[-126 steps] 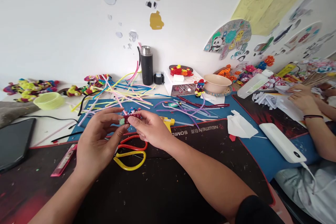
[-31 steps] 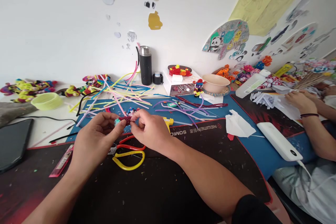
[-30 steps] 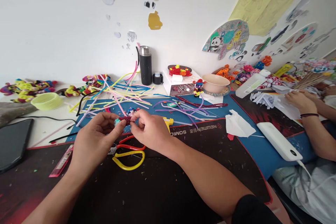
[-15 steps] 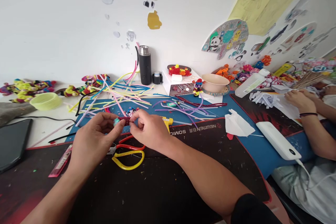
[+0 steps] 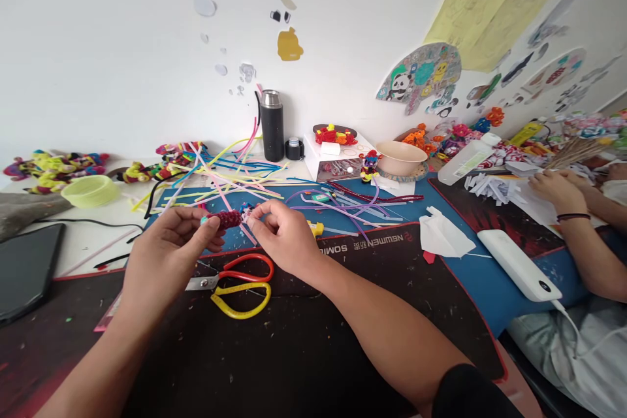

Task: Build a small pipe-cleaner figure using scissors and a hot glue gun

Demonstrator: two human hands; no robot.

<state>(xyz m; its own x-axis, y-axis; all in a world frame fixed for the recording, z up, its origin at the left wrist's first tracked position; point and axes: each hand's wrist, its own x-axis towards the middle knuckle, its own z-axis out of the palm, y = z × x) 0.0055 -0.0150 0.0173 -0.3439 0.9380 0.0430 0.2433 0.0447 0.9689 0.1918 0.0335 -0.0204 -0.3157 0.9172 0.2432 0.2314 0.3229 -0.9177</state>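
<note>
My left hand (image 5: 164, 251) holds a dark red, fuzzy coiled pipe cleaner piece (image 5: 226, 219) between thumb and fingers, above the mat. A small teal bit shows at the thumb tip. My right hand (image 5: 284, 235) is closed in a pinch close to the right end of the coil; whatever lies between its fingertips is too small to make out. Just behind the fingertips, a small multicoloured figure (image 5: 245, 210) is partly hidden. Below the hands lie scissors (image 5: 242, 297) with one red and one yellow handle, their blades pointing left, partly behind my left hand.
Loose pipe cleaners (image 5: 230, 173) spread behind my hands. A yellow glue gun (image 5: 316, 228) is partly covered by my right hand. Farther back stand a black thermos (image 5: 272, 127) and a beige bowl (image 5: 401, 158). A white power bank (image 5: 519, 264) lies at right, near another person's hands (image 5: 558, 192).
My left hand has shifted slightly left with the dark red coil, and more of the coil shows. The right fingertips have drawn slightly away from it. More of the scissors is visible.
</note>
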